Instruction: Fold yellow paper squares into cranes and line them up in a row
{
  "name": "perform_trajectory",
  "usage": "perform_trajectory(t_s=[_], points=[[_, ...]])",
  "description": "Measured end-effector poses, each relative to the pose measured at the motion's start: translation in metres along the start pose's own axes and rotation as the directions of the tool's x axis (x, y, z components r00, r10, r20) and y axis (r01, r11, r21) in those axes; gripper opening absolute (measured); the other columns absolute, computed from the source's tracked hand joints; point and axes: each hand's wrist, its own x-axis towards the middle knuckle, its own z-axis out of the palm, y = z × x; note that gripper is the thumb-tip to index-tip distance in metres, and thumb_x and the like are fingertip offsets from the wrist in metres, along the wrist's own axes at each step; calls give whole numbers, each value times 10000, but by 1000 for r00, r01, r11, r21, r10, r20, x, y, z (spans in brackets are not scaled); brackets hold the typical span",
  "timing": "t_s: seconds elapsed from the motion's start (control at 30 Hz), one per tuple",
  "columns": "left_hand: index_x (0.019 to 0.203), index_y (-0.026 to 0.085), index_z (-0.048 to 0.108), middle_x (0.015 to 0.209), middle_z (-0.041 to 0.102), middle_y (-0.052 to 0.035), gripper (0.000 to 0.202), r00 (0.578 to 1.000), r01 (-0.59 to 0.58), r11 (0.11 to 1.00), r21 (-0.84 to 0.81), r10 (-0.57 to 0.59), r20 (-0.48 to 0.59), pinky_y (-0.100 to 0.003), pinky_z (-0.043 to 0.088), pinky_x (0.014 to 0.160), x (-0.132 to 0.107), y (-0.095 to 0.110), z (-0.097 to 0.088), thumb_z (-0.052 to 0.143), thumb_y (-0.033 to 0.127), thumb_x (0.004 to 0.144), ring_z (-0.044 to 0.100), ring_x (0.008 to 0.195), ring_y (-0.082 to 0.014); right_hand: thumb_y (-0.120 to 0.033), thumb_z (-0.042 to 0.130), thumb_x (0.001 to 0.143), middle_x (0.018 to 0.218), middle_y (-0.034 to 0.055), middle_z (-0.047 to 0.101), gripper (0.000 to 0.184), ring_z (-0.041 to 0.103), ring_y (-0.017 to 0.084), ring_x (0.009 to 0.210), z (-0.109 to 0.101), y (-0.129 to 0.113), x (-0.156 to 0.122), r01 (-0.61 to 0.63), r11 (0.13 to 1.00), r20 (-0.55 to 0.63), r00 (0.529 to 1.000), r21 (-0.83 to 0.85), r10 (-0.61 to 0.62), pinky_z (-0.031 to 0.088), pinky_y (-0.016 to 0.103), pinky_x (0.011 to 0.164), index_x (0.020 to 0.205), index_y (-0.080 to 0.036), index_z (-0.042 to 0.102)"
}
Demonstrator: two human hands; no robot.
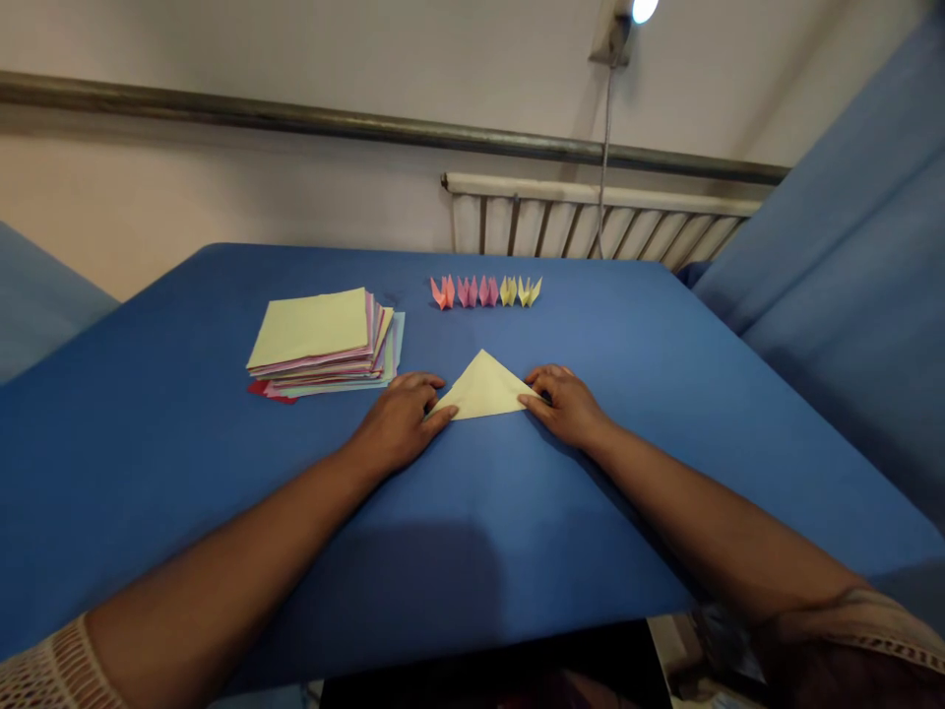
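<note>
A pale yellow paper folded into a triangle [483, 389] lies flat on the blue table [221, 453], its point facing away from me. My left hand [399, 418] rests at the triangle's left corner, fingers together and pressing on the edge. My right hand [565, 402] presses the right corner with its fingertips, the other fingers curled. Neither hand lifts the paper.
A stack of coloured paper squares [325, 340], yellow on top, sits left of the triangle. A row of several small folded paper figures [485, 291], pink and yellow, stands further back. A radiator [591, 222] and a lamp [627, 20] are behind the table; blue fabric hangs at the right.
</note>
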Motion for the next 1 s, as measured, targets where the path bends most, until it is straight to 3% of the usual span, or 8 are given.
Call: perform_trajectory(t_s=[0.13, 0.27, 0.43, 0.6, 0.83, 0.9, 1.0], points=[[838, 183, 612, 1160, 654, -139, 249, 996, 88, 995, 53, -86, -33, -473, 440, 998, -1, 0, 0, 573, 429, 839, 579, 1115, -305, -297, 668, 819, 1035, 85, 643, 129, 572, 235, 1008, 1, -3, -1, -129, 988, -23, 992, -84, 127, 429, 412, 932, 864, -209, 586], [1072, 175, 614, 1127, 667, -111, 295, 999, 34, 999, 33, -33, -39, -463, 437, 1003, 1, 1, 4, 558, 355, 845, 592, 1080, -281, -325, 663, 815, 1116, 125, 616, 343, 571, 258, 1055, -1, -13, 0, -196, 969, -80, 979, -152, 186, 442, 421, 938, 1116, -185, 580], [1126, 184, 633, 1205, 663, -103, 291, 990, -137, 990, -40, 135, -44, -464, 434, 1037, 1, -7, 12, 489, 261, 885, 571, 1175, -257, -519, 674, 807, 1050, 165, 656, 403, 620, 297, 981, -2, -34, 21, -263, 927, 10, 961, -268, 276, 471, 425, 854, 1012, -174, 633], [1072, 177, 663, 1204, 672, -110, 262, 982, -184, 981, -55, 181, -57, -461, 447, 1035, 0, -14, 15, 490, 258, 893, 583, 1177, -253, -540, 737, 746, 906, 113, 699, 401, 654, 253, 823, 3, -46, 38, -354, 895, 62, 922, -270, 383, 475, 354, 699, 942, -211, 616], [1069, 175, 665, 1210, 669, -110, 257, 982, -183, 982, -36, 181, -49, -458, 454, 1032, -2, -11, 12, 491, 233, 888, 590, 1170, -252, -381, 753, 735, 940, 84, 639, 259, 605, 209, 847, 5, -44, 34, -296, 942, 70, 948, -157, 309, 450, 329, 738, 813, -201, 585], [1094, 170, 655, 1212, 667, -114, 272, 988, -150, 987, -65, 146, -52, -459, 453, 1037, -4, -7, 10, 512, 234, 872, 594, 1171, -255, -294, 735, 727, 838, 27, 616, 212, 564, 163, 739, 8, -41, 33, -304, 952, 88, 948, -29, 306, 426, 292, 675, 792, -203, 555], [1270, 157, 562, 1288, 627, -138, 454, 994, -14, 980, -201, -8, -109, -473, 454, 1041, -5, -1, 8, 586, 288, 835, 592, 1186, -267, -241, 673, 730, 668, -56, 529, 183, 472, 114, 593, 15, -36, 33, -307, 897, 160, 950, 318, 268, 370, 241, 568, 755, -215, 494]])
